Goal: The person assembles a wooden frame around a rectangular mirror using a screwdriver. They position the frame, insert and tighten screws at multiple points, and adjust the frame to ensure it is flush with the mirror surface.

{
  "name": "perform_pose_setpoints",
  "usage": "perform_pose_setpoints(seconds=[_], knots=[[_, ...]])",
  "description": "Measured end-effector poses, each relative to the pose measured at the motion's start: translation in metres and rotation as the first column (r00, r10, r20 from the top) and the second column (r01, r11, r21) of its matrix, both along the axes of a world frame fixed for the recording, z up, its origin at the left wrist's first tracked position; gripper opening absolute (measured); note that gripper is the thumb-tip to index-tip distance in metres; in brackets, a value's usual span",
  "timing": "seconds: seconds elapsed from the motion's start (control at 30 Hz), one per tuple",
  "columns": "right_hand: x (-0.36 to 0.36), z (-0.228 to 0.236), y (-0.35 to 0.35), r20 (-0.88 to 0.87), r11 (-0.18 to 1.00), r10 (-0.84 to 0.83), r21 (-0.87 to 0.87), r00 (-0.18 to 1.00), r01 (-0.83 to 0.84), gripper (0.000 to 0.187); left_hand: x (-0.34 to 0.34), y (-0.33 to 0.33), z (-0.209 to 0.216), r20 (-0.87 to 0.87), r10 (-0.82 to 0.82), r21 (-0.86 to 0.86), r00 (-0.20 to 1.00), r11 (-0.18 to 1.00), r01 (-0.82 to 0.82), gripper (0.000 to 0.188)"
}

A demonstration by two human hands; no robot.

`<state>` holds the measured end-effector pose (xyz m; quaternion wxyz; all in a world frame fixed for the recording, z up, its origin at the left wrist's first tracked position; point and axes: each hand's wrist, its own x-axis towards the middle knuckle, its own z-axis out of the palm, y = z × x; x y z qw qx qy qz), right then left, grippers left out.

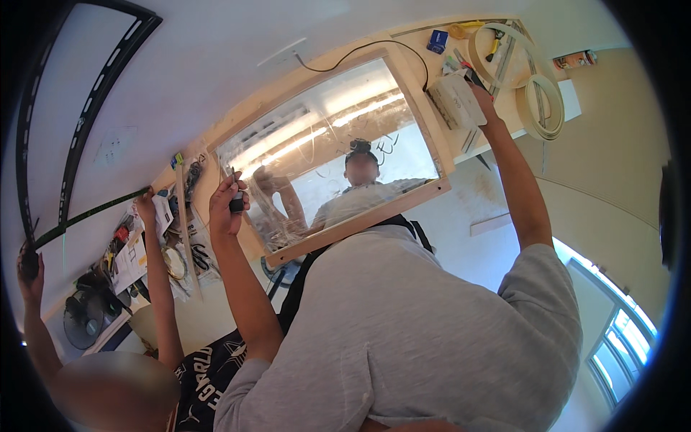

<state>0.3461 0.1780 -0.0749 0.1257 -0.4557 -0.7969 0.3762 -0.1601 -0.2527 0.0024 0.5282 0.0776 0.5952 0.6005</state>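
Observation:
My left hand (pixel 229 205) is closed around a small dark tool (pixel 236 202) with a thin tip pointing up; its exact kind is unclear. It hovers by the left side of a wood-framed mirror (pixel 338 144), which has clear film and dark scribbles on it. Over at the right, my right hand (pixel 485 104) grips the end of a white box (pixel 456 101), its fingers partly hidden. A small dark item (pixel 471 76) shows beside those fingers.
At left, another person stretches a tape measure (pixel 97 209) near a black metal wall bracket (pixel 108 79). Tools and papers (pixel 133 263) clutter a surface by a fan (pixel 85 317). Coiled edging strip (pixel 540 108), a blue box (pixel 437 41) and a cable (pixel 360 49) lie at far right.

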Motion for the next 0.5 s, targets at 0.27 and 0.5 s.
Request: perform_pose_setpoints(seconds=[0.27,0.5], knots=[[0.018,-0.018,0.006,-0.315,0.938,-0.138,-0.346,0.939,0.022,0.037,0.017,-0.014,-0.015,0.012,-0.020,-0.030,1.000,0.999,0.020,0.040],[0.008,-0.011,0.010,-0.485,0.616,-0.447,-0.776,0.752,-0.134,0.039,0.016,-0.014,-0.017,-0.014,-0.013,-0.113,1.000,0.993,0.011,0.038]])
